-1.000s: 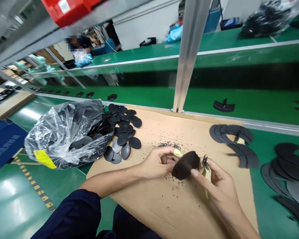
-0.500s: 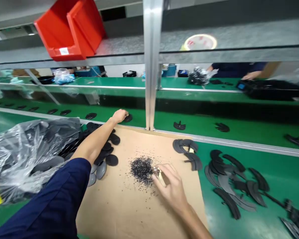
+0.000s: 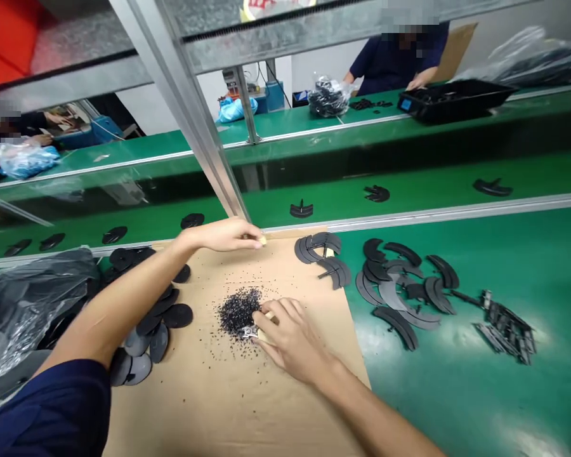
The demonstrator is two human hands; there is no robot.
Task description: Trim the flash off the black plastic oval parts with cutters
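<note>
Cardboard edge [image 3: 290, 233], L hand [image 3: 221, 235] now pinching, prob.

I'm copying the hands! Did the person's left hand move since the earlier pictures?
Yes. The left hand moved rightward, past the foot of the metal post, and now lies at the far edge of the cardboard sheet.

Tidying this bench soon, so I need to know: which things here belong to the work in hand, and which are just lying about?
Work in hand: right hand, small metal-tipped tool, left hand, black granules, cardboard sheet, black discs, curved black pieces.
Lying about: red bin, blue plastic bag, far black tray.
</note>
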